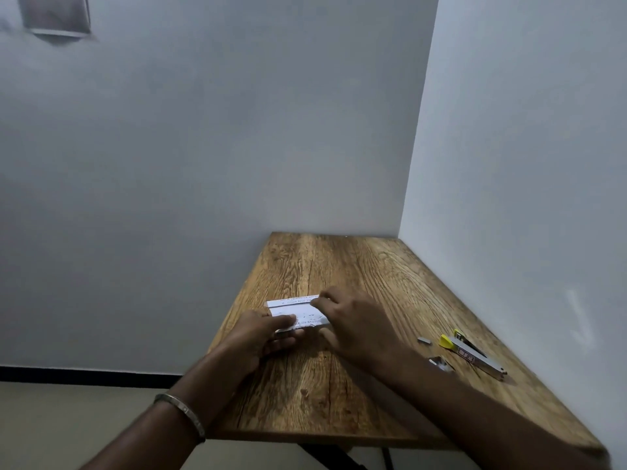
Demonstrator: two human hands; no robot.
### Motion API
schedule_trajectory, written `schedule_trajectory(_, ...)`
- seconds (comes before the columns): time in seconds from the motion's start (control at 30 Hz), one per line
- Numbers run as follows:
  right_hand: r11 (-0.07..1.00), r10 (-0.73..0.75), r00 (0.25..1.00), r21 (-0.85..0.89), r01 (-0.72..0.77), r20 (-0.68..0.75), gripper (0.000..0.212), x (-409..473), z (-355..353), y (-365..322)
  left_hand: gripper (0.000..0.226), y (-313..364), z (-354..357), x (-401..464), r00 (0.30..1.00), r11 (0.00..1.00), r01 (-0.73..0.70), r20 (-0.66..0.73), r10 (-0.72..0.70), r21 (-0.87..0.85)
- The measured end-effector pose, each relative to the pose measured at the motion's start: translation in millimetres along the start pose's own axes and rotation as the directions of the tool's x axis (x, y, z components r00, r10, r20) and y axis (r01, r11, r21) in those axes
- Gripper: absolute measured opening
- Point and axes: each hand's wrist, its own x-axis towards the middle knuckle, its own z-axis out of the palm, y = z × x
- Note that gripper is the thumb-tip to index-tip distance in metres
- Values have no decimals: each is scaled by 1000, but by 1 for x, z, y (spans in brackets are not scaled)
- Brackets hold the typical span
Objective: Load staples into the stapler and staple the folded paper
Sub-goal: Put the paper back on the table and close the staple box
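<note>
A small white folded paper [294, 310] with printed text lies near the middle of the wooden table [339, 395]. My left hand [259, 337] pinches its near left edge between thumb and fingers. My right hand [353, 325] covers its right side, fingers curled over the far edge and thumb at the near edge. The stapler [475, 354], yellow and silver, lies swung apart at the table's right side. A small strip of staples [424, 340] lies just to its left, and another small metal piece [439, 362] sits nearer to me.
The table stands in a corner, with grey walls behind it and along its right edge. Its left edge drops off to the floor. A metal bangle [183, 410] circles my left wrist.
</note>
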Motion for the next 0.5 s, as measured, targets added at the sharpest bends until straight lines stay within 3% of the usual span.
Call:
schedule_trajectory(0.13,997,-18,999,-79,21,40,10,4,1,-1,25,2,-3,2,999,999,45,11,-45,-23)
schedule_trajectory(0.23,995,-40,997,-86,46,69,4,3,3,2,30,5,-6,2,995,994,94,43,-92,-48)
schedule_trajectory(0.37,998,-5,999,-68,7,35,4,2,4,2,38,14,-8,-4,997,994,77,14,-78,79)
schedule_trajectory(0.43,998,21,1000,-65,-20,2,5,3,4,2,44,16,-10,-6,993,956,-39,-92,69,290)
schedule_trajectory(0.5,998,24,1000,-54,-24,-10,14,5,10,1,41,13,-13,-7,909,738,-188,-169,380,648)
